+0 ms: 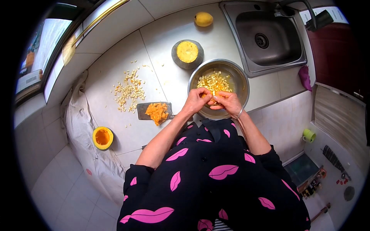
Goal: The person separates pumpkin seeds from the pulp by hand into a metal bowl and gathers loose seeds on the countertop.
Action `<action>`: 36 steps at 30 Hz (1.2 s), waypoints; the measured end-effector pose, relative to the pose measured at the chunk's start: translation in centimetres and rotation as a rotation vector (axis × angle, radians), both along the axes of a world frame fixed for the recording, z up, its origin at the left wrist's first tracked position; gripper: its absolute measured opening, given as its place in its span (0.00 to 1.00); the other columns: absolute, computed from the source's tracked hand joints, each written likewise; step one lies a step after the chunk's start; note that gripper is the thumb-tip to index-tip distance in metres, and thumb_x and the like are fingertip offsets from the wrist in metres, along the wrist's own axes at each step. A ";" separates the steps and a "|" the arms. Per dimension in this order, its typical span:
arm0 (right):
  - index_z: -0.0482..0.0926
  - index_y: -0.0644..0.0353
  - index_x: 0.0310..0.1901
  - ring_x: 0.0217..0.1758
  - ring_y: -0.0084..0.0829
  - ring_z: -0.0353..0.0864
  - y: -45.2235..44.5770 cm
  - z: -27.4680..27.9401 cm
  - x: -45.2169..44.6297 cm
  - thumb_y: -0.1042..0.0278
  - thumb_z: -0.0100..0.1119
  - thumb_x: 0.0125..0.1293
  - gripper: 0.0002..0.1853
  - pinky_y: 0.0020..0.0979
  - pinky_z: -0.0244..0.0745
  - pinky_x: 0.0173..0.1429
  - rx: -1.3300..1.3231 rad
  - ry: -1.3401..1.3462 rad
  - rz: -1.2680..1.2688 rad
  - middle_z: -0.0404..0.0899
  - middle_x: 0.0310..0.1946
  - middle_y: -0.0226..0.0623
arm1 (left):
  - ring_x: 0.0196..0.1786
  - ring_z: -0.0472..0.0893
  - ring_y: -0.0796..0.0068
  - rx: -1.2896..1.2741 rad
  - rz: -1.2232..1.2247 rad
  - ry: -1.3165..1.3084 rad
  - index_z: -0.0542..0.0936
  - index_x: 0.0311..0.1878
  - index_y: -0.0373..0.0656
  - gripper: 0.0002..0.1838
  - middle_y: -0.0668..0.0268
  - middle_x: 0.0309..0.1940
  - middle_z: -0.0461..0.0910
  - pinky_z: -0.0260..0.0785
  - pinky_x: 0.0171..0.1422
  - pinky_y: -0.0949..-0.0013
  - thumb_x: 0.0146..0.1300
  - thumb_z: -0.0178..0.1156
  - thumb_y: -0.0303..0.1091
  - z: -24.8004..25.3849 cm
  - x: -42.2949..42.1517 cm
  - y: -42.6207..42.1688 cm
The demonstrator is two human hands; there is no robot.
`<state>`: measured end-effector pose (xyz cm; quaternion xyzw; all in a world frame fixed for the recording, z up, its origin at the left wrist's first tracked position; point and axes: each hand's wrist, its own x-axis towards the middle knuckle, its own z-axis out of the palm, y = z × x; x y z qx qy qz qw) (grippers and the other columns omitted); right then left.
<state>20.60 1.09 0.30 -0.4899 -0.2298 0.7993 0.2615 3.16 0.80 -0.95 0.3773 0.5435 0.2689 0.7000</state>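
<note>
Over a steel bowl (pixel 246 86), my left hand (pixel 195 101) and my right hand (pixel 229 104) meet with fingers pinched together. Orange pumpkin pulp (pixel 204 96) shows in the left fingers, and a pale pumpkin seed (pixel 214 92) shows at the right fingertips. Many pumpkin seeds (pixel 214 81) lie in liquid in the bowl, with orange bits among them. Left of the bowl rests a cleaver (pixel 143 112) with a heap of orange pulp (pixel 157 112) on its blade. More loose seeds (pixel 129 92) are scattered over the counter.
A cut pumpkin (pixel 187 52) stands behind the bowl, and a hollowed pumpkin piece (pixel 103 138) sits near a white cloth (pixel 79 115) at the left edge. A yellow fruit (pixel 203 19) lies at the back. The sink (pixel 269 42) is at the right.
</note>
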 end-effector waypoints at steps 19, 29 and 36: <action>0.63 0.72 0.57 0.47 0.41 0.80 1.0 -0.2 1.3 0.68 0.39 0.70 0.19 0.43 0.81 0.47 -0.320 0.357 -0.097 0.74 0.48 0.51 | 0.33 0.76 0.82 0.116 -0.062 0.125 0.78 0.41 0.34 0.08 0.67 0.33 0.79 0.69 0.40 0.78 0.58 0.59 0.25 -0.8 -0.2 -0.4; 0.62 0.74 0.60 0.55 0.33 0.74 1.7 0.9 2.0 0.74 0.39 0.68 0.20 0.37 0.77 0.57 -0.131 0.253 0.228 0.70 0.55 0.47 | 0.42 0.76 0.71 0.439 -0.305 0.127 0.78 0.48 0.39 0.16 0.61 0.38 0.76 0.69 0.47 0.71 0.54 0.64 0.26 0.7 -0.8 0.5; 0.63 0.73 0.59 0.55 0.31 0.75 1.9 1.1 1.3 0.69 0.41 0.71 0.20 0.34 0.76 0.58 -0.094 0.231 0.239 0.69 0.55 0.45 | 0.37 0.77 0.69 0.398 -0.193 0.134 0.81 0.38 0.36 0.09 0.61 0.32 0.77 0.69 0.43 0.71 0.52 0.63 0.26 0.5 -0.3 0.4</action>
